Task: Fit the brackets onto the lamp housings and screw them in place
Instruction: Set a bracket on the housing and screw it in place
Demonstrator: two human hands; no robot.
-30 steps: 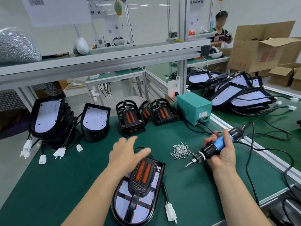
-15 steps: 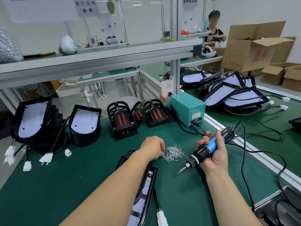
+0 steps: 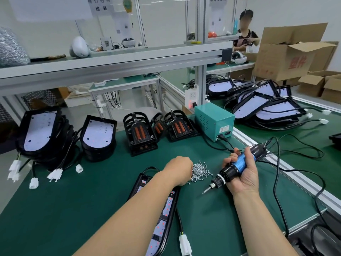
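Green mat on the worktop (image 3: 73, 209), and the left hand (image 3: 180, 169) is knuckles-up right at the little pile of silver screws (image 3: 201, 171) mid-frame, fingers curled down into it. Can't tell if it's actually got one. Right hand (image 3: 243, 176) is wrapped around the blue-and-black electric screwdriver (image 3: 226, 173), bit aimed down-left. The lamp housing (image 3: 164, 224) lies bottom centre, mostly hidden under the left forearm. Black brackets (image 3: 139, 133) with orange inserts stand further back, centre of the frame.
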